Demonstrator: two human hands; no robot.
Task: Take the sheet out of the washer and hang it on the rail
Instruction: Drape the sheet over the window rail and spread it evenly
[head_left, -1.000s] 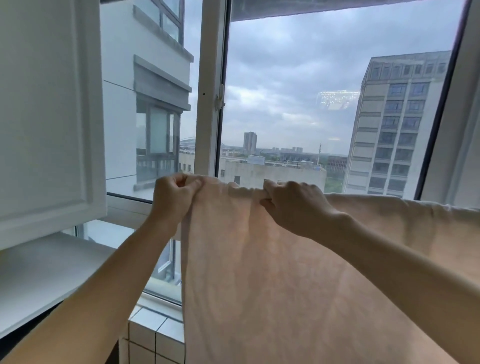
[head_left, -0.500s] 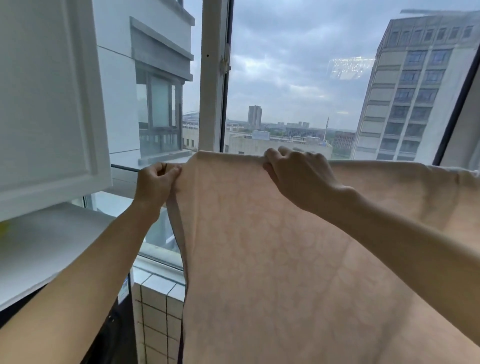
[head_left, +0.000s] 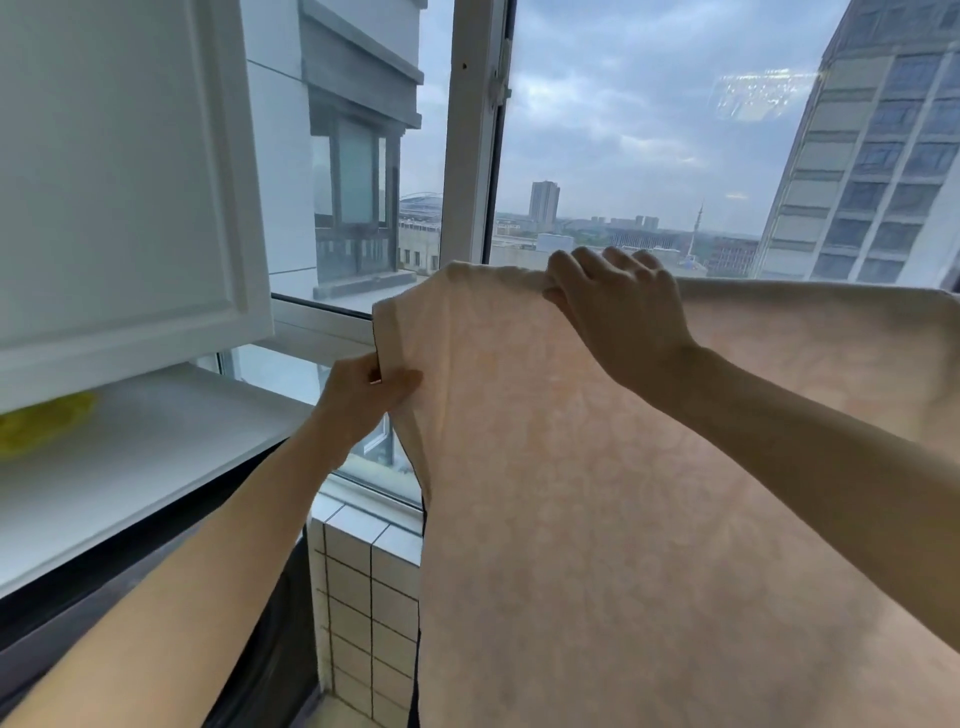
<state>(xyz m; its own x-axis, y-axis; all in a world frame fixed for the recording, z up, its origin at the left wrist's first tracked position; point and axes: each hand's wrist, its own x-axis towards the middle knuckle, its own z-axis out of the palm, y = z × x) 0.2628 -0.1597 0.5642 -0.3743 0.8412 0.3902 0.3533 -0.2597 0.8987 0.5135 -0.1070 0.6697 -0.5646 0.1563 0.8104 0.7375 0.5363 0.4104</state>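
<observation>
A pale peach sheet (head_left: 597, 493) with a faint pattern hangs in front of the window, its top edge running level from the centre to the right frame edge. The rail beneath that fold is hidden by the cloth. My right hand (head_left: 618, 306) grips the top edge near the sheet's left corner, fingers curled over the fold. My left hand (head_left: 371, 395) pinches the sheet's left side edge lower down, thumb on the front of the cloth. The washer is not in view.
A white cabinet door (head_left: 130, 182) stands open at the upper left above a white shelf (head_left: 156, 457) with something yellow (head_left: 41, 426) on it. A tiled ledge (head_left: 363, 597) sits under the window frame (head_left: 467, 156). Buildings lie beyond the glass.
My left hand has slid down from the sheet's top corner to its side edge. My right hand stays on the top fold. The view has tilted downward.
</observation>
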